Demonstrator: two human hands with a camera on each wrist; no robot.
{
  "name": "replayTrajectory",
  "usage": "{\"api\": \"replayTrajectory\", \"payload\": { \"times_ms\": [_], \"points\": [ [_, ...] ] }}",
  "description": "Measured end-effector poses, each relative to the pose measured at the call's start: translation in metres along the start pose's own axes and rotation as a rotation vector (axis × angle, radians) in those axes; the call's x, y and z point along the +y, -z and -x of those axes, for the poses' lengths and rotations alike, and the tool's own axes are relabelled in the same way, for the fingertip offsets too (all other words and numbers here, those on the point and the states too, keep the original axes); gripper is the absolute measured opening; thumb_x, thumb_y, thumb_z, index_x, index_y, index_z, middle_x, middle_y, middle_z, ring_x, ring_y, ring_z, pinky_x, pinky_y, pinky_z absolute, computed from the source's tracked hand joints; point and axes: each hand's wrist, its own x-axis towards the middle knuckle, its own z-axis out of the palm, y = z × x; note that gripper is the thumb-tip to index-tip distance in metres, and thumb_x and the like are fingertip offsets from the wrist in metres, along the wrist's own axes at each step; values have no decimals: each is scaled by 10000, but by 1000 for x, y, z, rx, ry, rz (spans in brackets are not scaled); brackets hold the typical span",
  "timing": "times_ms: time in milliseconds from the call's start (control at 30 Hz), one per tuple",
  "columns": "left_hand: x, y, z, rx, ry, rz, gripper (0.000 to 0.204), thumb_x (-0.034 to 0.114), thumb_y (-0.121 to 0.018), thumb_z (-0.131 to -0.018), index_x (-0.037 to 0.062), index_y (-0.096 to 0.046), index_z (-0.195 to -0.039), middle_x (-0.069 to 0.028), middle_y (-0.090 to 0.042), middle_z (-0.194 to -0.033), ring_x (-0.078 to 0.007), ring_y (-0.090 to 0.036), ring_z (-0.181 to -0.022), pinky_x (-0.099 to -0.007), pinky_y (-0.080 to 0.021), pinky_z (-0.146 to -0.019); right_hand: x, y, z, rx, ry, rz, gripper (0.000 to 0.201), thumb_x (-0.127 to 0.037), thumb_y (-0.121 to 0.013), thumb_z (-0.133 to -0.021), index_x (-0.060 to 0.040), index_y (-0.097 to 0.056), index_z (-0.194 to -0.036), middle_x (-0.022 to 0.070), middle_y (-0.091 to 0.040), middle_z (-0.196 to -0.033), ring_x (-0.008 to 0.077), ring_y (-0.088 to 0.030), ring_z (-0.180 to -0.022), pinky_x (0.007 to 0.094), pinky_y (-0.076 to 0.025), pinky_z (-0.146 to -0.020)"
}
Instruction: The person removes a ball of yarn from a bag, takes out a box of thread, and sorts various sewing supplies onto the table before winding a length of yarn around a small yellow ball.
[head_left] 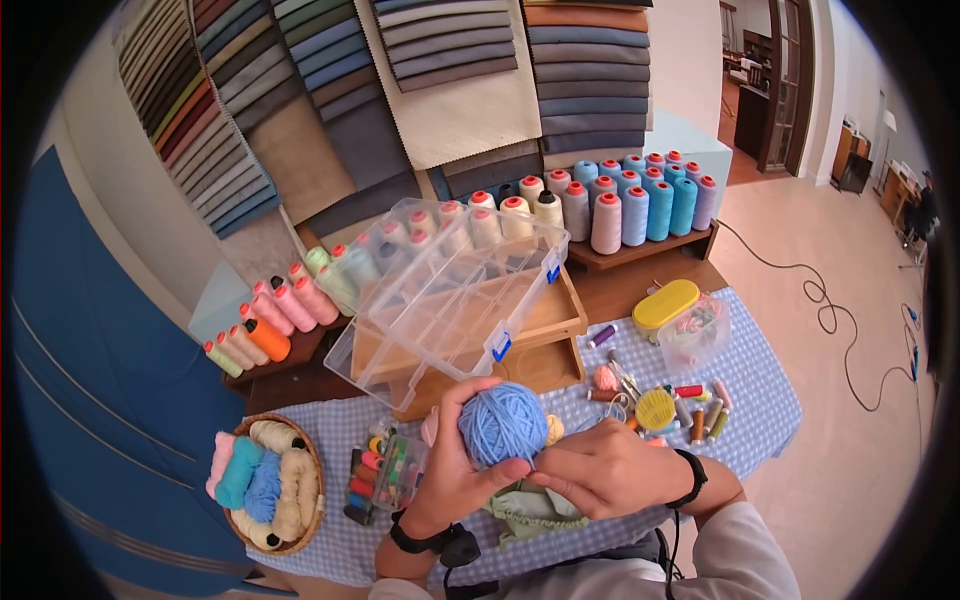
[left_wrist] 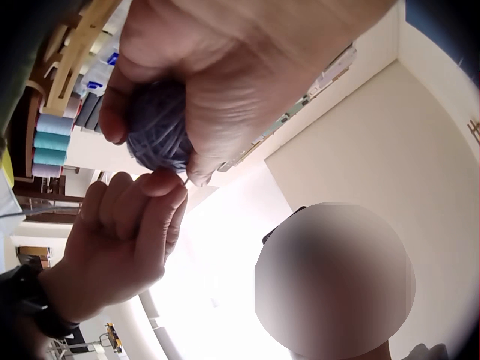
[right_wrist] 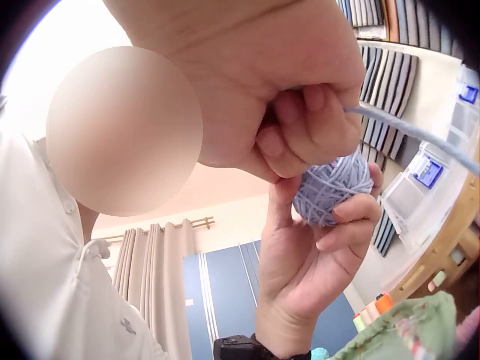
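A ball of blue yarn (head_left: 503, 425) is held up over the table in my left hand (head_left: 452, 490), its fingers and thumb curled around the ball. My right hand (head_left: 615, 470) is right beside the ball, its thumb and fingertips pinching yarn at the ball's lower edge. In the right wrist view, a light blue yarn strand (right_wrist: 412, 129) runs out from the curled right fingers toward the right. Beneath the hands lies pale green gathered fabric (head_left: 535, 510), partly hidden by them.
On the left, a wicker basket (head_left: 319, 480) holds several yarn skeins. A clear divided case (head_left: 440, 300) lies open on a wooden tray (head_left: 575, 300). Small thread spools (head_left: 697, 425), scissors (head_left: 625, 378) and a yellow-lidded box (head_left: 666, 305) are on the right. Thread cones (head_left: 606, 225) line the back.
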Motion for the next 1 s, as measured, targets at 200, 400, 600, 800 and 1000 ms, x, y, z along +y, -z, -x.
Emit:
{"api": "replayTrajectory", "payload": {
  "times_ms": [200, 400, 600, 800, 1000],
  "points": [
    [6, -15, 1, -51, 153, 296, 763, 291, -781, -790, 19, -323, -1336, -103, -473, -1230, -173, -506, -1120, -317, -423, -961, -5, 3, 1, -10, 27, 1, 108, -96, -632, -867, -37, -559, -812, 95, -552, -607, 267, -585, -523, 365, -446, -442],
    [0, -16, 1, -41, 136, 210, 750, 301, -774, -789, 20, -335, -1328, -107, -481, -1217, -174, -510, -1111, -314, -433, -950, -4, 2, 1, -24, 1, 13, 107, -96, -632, -865, -34, -562, -815, 96, -552, -606, 266, -586, -523, 369, -436, -434],
    [-11, -17, 3, 54, 205, 400, 724, 371, -716, -838, 21, -332, -1342, -104, -487, -1224, -175, -523, -1102, -327, -446, -941, 3, -8, 0, 36, 24, 59, 104, -97, -638, -860, -30, -560, -842, 91, -531, -599, 267, -572, -514, 373, -425, -427],
    [-16, -10, 3, 2, 235, 706, 639, 377, -628, -920, 34, -327, -1368, -103, -509, -1227, -192, -540, -1106, -362, -455, -941, 8, -23, 2, 71, 43, 147, 110, -94, -650, -845, -37, -556, -845, 83, -536, -615, 253, -573, -524, 368, -431, -427],
    [-24, -10, 5, -27, 270, 712, 596, 401, -565, -959, 42, -331, -1372, -101, -515, -1220, -187, -544, -1096, -350, -461, -926, 6, -22, 1, 69, 51, 131, 109, -91, -648, -844, -42, -550, -841, 82, -533, -609, 250, -573, -523, 365, -432, -426]
  ]
}}
